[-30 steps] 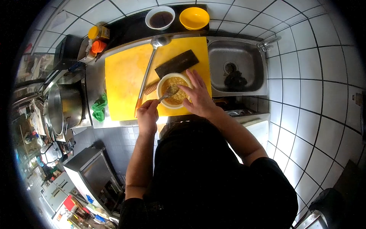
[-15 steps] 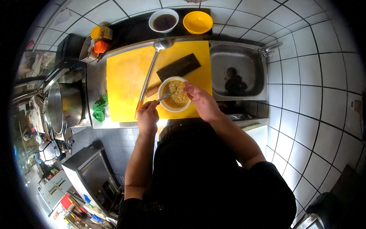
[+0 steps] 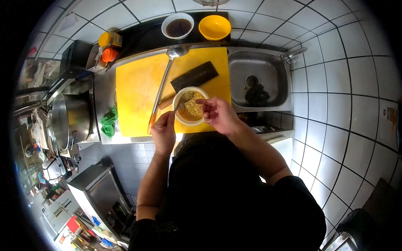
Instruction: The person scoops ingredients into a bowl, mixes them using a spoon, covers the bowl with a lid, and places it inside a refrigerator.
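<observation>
A white bowl [image 3: 176,115] of yellowish, crumbly food [image 3: 193,111] stands near the front of the yellow cutting board [image 3: 134,92]. My left hand [image 3: 164,133] is closed around the handle of a metal spoon [image 3: 184,98], whose head rests in the food. Over the bowl's right side hovers my right hand [image 3: 221,115], its index finger stretched out and the others loosely bent, with nothing seen in it. Behind the bowl lies a cleaver [image 3: 194,76] with a ribbed wooden handle [image 3: 166,102], partly hidden by the bowl. A long ladle [image 3: 164,83] lies left of them.
A metal sink [image 3: 268,67] with dark matter near its drain adjoins the board's right side. On the back ledge are a bowl of dark liquid [image 3: 178,27] and a yellow bowl [image 3: 215,27]. A green cloth [image 3: 109,121] and a large pot [image 3: 75,121] are at left.
My right hand has turned, its fingers bending more while the index points left over the bowl. The spoon's head has shifted slightly up and left in the bowl. The whole view has moved slightly.
</observation>
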